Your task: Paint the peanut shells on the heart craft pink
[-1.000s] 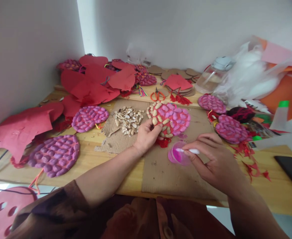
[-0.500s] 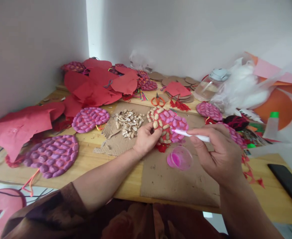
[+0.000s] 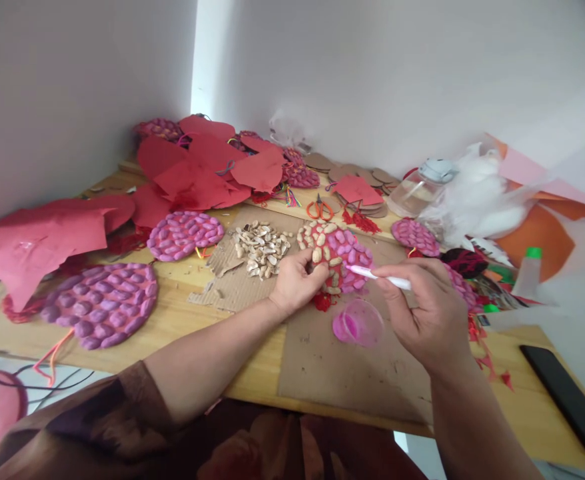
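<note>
My left hand [image 3: 300, 280] is closed at the near left edge of a red disc covered in peanut shells [image 3: 355, 255], thumb and fingers pinching it. Its right half is painted pink, while the left shells are still natural tan. In my right hand [image 3: 427, 310] is a slim white paintbrush [image 3: 395, 281], its pink tip at the painted shells near the disc's middle; whether it touches is too small to tell. Just in front of the disc stands a small clear cup [image 3: 372, 323] with pink paint inside. A red tassel [image 3: 324, 303] pokes out below the disc.
Loose peanut shells [image 3: 260, 247] lie on cardboard [image 3: 322, 373] left of the disc. Finished purple discs [image 3: 105, 303] and red paper [image 3: 47, 230] spread leftward. Orange-handled scissors [image 3: 320, 210], a lidded plastic jar [image 3: 417, 193] and plastic bags [image 3: 477, 193] are behind. A black phone [image 3: 565, 397] lies right.
The camera view has shifted slightly. My right hand and the brush have moved a little left, with the tip still at the pink shells. My left hand keeps its hold on the disc.
</note>
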`<state>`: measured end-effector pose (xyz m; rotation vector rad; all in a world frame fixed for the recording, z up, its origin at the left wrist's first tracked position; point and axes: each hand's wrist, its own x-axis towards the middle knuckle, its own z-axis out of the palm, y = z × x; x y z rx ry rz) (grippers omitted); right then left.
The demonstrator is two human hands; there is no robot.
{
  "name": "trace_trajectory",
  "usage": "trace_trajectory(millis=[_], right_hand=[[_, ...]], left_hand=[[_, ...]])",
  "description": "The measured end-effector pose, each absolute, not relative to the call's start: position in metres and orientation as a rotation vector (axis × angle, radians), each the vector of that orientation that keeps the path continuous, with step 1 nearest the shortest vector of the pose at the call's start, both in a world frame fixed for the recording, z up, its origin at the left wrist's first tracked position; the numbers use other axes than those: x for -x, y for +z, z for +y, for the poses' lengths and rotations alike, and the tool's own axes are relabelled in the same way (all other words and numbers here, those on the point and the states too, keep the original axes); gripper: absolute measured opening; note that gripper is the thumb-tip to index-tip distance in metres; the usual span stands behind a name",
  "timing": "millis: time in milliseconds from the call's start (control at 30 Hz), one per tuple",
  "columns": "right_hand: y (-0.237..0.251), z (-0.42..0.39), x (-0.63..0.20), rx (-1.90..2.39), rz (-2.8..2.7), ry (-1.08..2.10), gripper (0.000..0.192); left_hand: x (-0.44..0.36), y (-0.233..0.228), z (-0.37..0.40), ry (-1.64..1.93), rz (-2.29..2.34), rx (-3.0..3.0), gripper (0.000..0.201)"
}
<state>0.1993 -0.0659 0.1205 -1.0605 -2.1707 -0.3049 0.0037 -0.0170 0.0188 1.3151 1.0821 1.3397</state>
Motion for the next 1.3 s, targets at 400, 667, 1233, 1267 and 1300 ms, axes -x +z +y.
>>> trace_trajectory(millis=[400,667,1233,1267,1300], right_hand=[[0.1181,-0.0653,-0.1979,1.018,-2.182,-0.345,0.009],[0.1166,-0.0662,-0.1973,1.010,-2.228,-0.365,0.006],[0.1131,-0.0689,-0.1919,0.988,-2.279,-0.374,0.009],[0.1138,-0.0684,-0.1914,0.982,-2.273,-0.385,0.010],[0.1146,-0.0678,-0.1911,0.973,-2.269,-0.399,0.010]], left_hand=[[-0.0022,0.0202,-0.0142,1.390,1.088,-1.472,0.019],[-0.0032,0.0216,-0.0155,1.386,1.111,-1.543,0.018],[-0.0022,0.0251,-0.0145,1.429,1.108,-1.549,0.020],[-0.0021,0.0252,-0.0145,1.429,1.101,-1.554,0.020],[-0.0021,0.0253,-0.0145,1.426,1.093,-1.559,0.019]])
